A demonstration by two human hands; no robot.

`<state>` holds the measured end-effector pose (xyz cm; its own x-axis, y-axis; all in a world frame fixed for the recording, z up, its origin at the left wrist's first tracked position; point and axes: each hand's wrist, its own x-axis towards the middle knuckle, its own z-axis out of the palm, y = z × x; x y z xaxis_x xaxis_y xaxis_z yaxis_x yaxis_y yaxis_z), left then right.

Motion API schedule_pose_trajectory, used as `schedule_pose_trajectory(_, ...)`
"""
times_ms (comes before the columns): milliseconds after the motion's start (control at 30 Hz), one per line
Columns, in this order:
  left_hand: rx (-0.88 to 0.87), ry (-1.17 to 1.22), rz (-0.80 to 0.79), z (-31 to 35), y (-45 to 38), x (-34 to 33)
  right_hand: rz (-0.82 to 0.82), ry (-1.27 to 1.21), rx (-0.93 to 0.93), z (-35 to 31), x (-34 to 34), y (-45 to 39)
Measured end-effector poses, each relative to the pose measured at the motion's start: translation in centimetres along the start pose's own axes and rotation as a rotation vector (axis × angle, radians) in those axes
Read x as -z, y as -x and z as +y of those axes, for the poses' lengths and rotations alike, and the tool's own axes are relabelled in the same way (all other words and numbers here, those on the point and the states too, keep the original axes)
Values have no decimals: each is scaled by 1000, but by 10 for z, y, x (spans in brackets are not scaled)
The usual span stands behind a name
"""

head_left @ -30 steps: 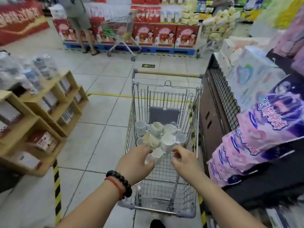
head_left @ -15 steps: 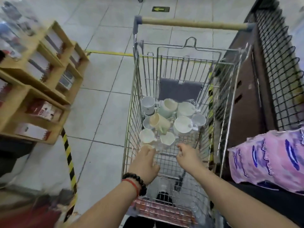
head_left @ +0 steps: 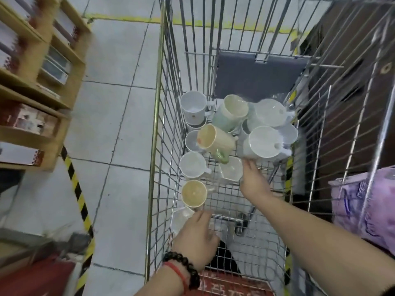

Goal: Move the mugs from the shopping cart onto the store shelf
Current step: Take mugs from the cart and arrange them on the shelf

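Note:
Several mugs lie jumbled in the wire shopping cart point(head_left: 159, 124): white ones, a pale green one point(head_left: 233, 112) and a beige one on its side point(head_left: 215, 139). My left hand point(head_left: 196, 238) reaches in at the near left. Its fingers rest against an angular white mug point(head_left: 181, 216), just below an upright beige mug point(head_left: 194, 194). My right hand point(head_left: 254, 180) stretches farther in. Its fingertips touch the base of a large white mug point(head_left: 265, 142), beside a small angular white cup point(head_left: 230, 171). Neither hand plainly grips anything.
A wooden store shelf point(head_left: 42, 82) with boxed goods stands left of the cart across a strip of tiled floor. Yellow-black tape point(head_left: 77, 189) runs along the floor. A dark cabinet point(head_left: 352, 82) and pink-purple packs point(head_left: 374, 206) crowd the cart's right side.
My view has dropped and closed in on the cart. Both hands have gone deeper inside, the left toward the near-left mug, the right up to the large white mug.

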<state>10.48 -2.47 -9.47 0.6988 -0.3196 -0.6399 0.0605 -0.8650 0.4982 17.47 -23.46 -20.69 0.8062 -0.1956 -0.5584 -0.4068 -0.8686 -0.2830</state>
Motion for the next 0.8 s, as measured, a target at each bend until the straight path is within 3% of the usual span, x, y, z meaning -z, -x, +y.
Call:
schedule_pose_trajectory(233,57,113,-83,-7,7,-24,77,19,-122,8,-8,10)
schedule_pose_trajectory(433,360,506,-52,17,-17,-35,38,-91,-196,7,-25,70)
schedule_pose_trajectory(533,470,603,-92,21,-38,-44,-33,-381,-307,2,-41,93)
schedule_pose_trajectory(700,469,577,-148,22,-60,-51,-243,-932,-292,-1,-49,103)
schedule_pose_trajectory(800,462,480,-158,19,-68,-61,-381,-997,-324,9,-39,104)
